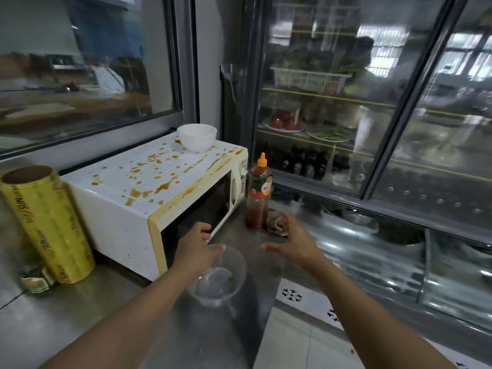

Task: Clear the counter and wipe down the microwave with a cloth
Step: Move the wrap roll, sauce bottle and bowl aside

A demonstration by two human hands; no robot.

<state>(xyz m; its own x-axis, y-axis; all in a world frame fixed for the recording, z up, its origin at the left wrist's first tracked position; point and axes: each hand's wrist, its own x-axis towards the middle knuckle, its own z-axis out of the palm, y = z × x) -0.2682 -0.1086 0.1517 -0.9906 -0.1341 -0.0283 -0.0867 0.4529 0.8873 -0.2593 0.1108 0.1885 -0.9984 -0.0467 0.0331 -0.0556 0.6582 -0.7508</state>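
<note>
A white microwave (149,187) stands on the steel counter (80,310), its top spattered with orange sauce. A white bowl (197,136) sits on its back right corner. My left hand (198,246) holds the rim of a clear glass bowl (217,282) in front of the microwave door. My right hand (291,242) hovers with fingers spread, just right of the glass bowl and over a crumpled brown cloth (277,222). A red sauce bottle (258,191) with an orange cap stands upright beside the cloth.
A tall yellow roll of cling film (46,225) stands left of the microwave, with a small green carton (37,279) at its foot. A glass-door fridge (346,102) and a low display case (372,257) fill the right. The counter's edge drops to tiled floor (298,339).
</note>
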